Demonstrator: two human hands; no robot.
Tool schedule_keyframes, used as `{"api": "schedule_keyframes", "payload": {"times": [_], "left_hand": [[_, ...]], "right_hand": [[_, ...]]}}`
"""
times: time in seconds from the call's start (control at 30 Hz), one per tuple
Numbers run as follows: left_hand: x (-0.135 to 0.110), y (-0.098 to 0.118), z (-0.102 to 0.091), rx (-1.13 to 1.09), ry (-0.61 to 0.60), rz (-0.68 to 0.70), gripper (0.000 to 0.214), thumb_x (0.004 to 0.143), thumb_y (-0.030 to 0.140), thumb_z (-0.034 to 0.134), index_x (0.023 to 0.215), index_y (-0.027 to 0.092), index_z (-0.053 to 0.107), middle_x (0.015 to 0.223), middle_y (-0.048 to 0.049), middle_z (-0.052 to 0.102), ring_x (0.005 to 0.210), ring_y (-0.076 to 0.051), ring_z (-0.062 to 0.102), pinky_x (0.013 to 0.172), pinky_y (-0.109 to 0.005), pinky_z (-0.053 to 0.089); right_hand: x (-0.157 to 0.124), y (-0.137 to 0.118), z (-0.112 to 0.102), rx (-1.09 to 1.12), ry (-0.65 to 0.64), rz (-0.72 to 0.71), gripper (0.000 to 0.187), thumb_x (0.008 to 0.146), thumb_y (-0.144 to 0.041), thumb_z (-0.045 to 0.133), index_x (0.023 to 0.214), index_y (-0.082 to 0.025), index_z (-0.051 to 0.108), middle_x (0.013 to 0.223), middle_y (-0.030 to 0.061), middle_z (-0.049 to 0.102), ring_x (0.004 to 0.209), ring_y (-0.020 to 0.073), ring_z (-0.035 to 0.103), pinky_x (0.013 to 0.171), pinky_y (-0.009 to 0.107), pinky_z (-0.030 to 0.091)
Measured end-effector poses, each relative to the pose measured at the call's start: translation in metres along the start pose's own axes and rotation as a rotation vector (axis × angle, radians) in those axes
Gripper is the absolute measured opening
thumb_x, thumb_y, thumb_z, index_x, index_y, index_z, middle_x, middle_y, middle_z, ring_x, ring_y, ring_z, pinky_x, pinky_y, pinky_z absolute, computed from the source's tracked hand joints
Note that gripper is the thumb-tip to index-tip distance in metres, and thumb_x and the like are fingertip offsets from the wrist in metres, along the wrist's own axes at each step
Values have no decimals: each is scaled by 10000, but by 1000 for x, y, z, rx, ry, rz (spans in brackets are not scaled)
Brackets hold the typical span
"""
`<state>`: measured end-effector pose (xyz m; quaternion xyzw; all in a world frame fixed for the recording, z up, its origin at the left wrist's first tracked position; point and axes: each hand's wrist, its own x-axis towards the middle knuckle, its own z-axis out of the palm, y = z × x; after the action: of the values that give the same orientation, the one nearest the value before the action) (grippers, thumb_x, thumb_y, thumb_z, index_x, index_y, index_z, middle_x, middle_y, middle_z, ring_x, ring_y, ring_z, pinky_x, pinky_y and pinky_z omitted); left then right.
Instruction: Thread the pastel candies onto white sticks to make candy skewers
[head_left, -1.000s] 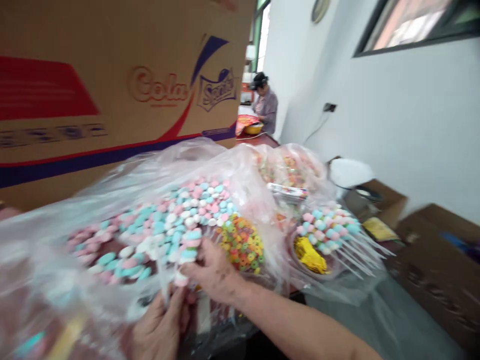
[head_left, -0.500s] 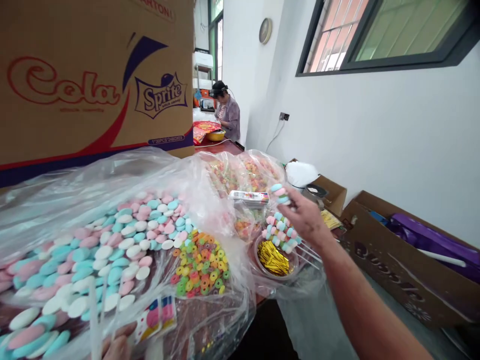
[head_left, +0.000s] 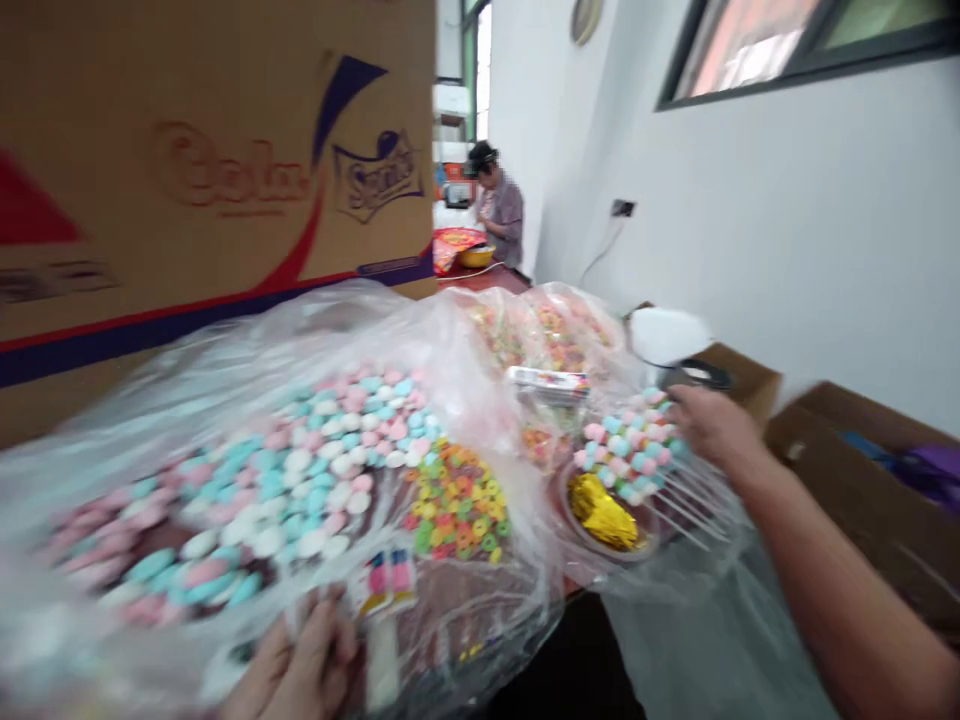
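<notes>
Field note, view blurred. Most of the surface (head_left: pixel 491 278) lies under plastic. We log the right hand (head_left: pixel 712 425) at the right edge of the surface, against a heap of candy skewers (head_left: pixel 626 445). Their pink, white and blue heads are bunched together and the thin sticks fan toward the near right. Its fingers are turned away from us, so we cannot tell whether they are apart or closed. The heap sits just behind and partly over a clear round tub (head_left: pixel 570 500), which holds a bundle of gold twist ties (head_left: pixel 600 510). The left hand (head_left: pixel 300 655) is at the near edge, fingers drawn together against the loose plastic of a big clear bag (head_left: pixel 225 340). A small pink-and-blue printed card (head_left: pixel 384 580) sits just beside them. The bag holds pastel disc candies (head_left: pixel 300 480) spread flat. At its right end is a cluster of coloured ring candies (head_left: pixel 457 495); we cannot tell whether they are in the same bag. Farther along the right edge, more clear bags (head_left: pixel 559 325) hold ring candies, with a flat printed packet (head_left: pixel 547 380) in front of them. A tall cardboard carton (head_left: pixel 187 170) stands along the left side. Off the right edge are open cardboard boxes (head_left: pixel 862 470), their contents too blurred to name. Another person (head_left: pixel 501 205) stands at the far end beside a yellow bowl (head_left: pixel 478 257).
</notes>
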<state>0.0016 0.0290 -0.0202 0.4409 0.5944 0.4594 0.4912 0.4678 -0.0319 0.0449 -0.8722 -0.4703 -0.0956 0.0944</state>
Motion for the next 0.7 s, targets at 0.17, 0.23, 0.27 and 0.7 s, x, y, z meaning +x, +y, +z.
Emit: {"api": "schedule_keyframes", "payload": {"times": [0.17, 0.23, 0.27, 0.7], "left_hand": [[-3, -14, -6, -166, -74, -78, 423, 734, 556, 689, 840, 157, 599, 545, 66, 515, 329, -22, 321, 309, -132, 226], [-4, -18, -7, -228, -61, -75, 415, 749, 538, 686, 879, 154, 600, 558, 67, 528, 326, -14, 317, 308, -125, 221], [-4, -18, -7, -261, -52, -81, 414, 750, 532, 686, 895, 154, 600, 551, 71, 525, 322, -9, 299, 307, -121, 208], [-8, -22, -8, -464, 21, -114, 373, 724, 492, 724, 826, 166, 575, 508, 89, 504, 318, -1, 269, 317, -120, 195]], "right_hand": [[-11, -53, -20, 321, 218, -34, 273, 871, -330, 559, 1103, -247, 678, 1069, 96, 723, 974, 232, 655, 837, 339, 451], [-23, -95, -28, 527, 216, -150, 235, 867, -352, 561, 1051, -289, 693, 1030, 46, 737, 978, 209, 665, 864, 325, 463], [-31, -119, -31, 609, 212, -236, 227, 866, -358, 560, 1036, -292, 696, 1018, 30, 739, 969, 199, 669, 869, 318, 468], [-79, -357, 18, 437, -308, -1188, 209, 905, -102, 513, 988, -153, 698, 1060, 99, 670, 1029, 208, 567, 934, 333, 441]]}}
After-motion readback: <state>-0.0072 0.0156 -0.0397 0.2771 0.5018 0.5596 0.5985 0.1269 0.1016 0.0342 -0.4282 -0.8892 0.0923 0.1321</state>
